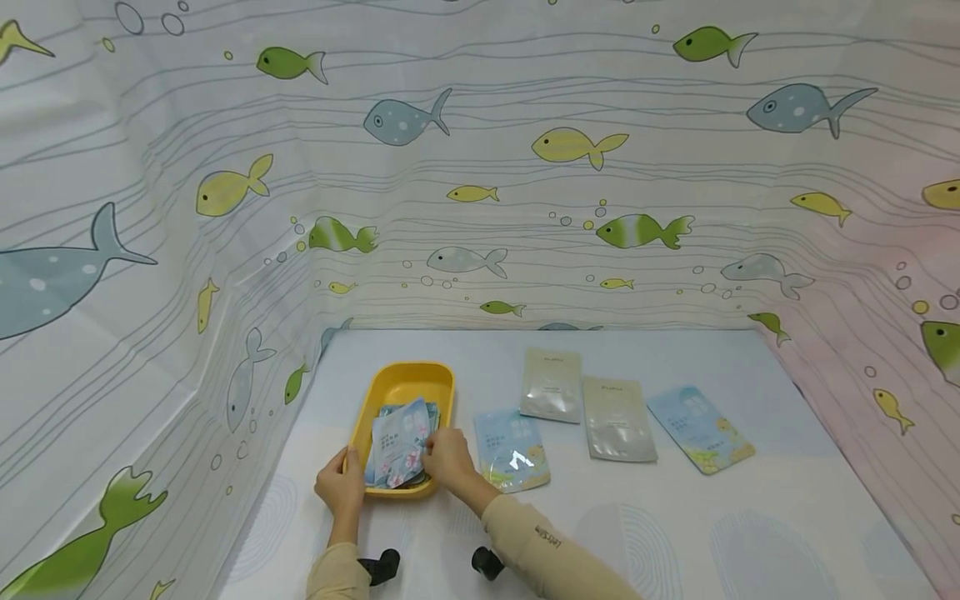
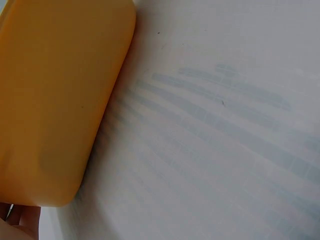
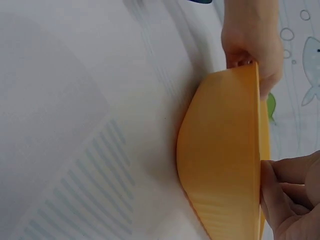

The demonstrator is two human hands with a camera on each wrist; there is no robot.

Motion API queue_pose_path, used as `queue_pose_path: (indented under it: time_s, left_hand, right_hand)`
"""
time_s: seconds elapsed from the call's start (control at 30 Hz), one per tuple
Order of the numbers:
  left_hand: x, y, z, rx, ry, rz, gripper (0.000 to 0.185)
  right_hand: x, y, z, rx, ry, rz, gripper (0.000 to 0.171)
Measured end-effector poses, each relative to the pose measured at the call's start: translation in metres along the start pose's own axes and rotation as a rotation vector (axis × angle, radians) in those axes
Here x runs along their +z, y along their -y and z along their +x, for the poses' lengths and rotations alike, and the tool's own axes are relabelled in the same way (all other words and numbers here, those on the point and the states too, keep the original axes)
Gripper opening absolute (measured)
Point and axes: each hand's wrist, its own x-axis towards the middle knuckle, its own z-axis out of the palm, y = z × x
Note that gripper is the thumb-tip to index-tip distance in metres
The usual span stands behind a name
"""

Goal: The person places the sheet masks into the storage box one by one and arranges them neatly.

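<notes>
On the tray (image 1: pixel 414 382), the left hand (image 1: pixel 342 482) is gripping at eight o'clock, ideally steadily; at four, the right hand (image 1: pixel 451 457), fingers bent, is touching packets (image 1: pixel 400 439), hold unclear.

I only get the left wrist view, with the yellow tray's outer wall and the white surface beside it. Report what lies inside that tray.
Observer: The head view shows the tray holding a heap of sachets, the top one pale blue with pink flowers.
Operator: Tell me where the right grip is.
Observer: The right grip is at the tray's right side, by the heap's edge; I can't tell whether it pinches a sachet.
Operator: Now list what lies to the right of the tray.
Observer: Four packets: two beige packets and two light blue packets, lying on the table.
</notes>
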Motion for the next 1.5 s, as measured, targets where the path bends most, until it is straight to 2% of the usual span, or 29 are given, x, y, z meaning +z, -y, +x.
queue_pose_path:
  time_s: [0.27,0.33,0.77,0.97,1.1,1.2,1.4,1.5]
  left_hand:
    - [0.000,0.000,-0.001,0.010,-0.001,-0.005,0.025]
    - [0.000,0.000,-0.002,0.008,0.002,-0.004,0.025]
    - [0.001,-0.002,-0.002,0.020,-0.006,0.010,0.025]
    - [0.001,0.000,-0.002,0.011,-0.001,0.000,0.025]
    - [0.000,0.003,-0.001,0.011,0.002,-0.005,0.025]
    - [0.000,0.003,0.000,0.014,0.004,-0.001,0.026]
    - [0.000,0.002,-0.001,0.015,0.007,0.016,0.026]
    - [-0.001,0.002,-0.001,0.012,0.008,0.014,0.025]
  right_hand:
    - [0.001,0.001,-0.001,-0.009,0.017,0.000,0.006]
    - [0.002,0.001,-0.002,-0.017,0.021,-0.018,0.004]
    - [0.002,0.000,-0.001,-0.003,0.021,-0.024,0.003]
    - [0.000,-0.004,-0.006,-0.056,-0.012,0.087,0.004]
    - [-0.005,-0.007,-0.010,-0.036,0.018,0.170,0.008]
    - [-0.011,-0.012,-0.011,-0.059,0.030,0.222,0.011]
    - [-0.032,-0.035,-0.015,-0.109,-0.015,0.328,0.014]
    - [-0.047,-0.053,-0.018,-0.104,-0.065,0.335,0.014]
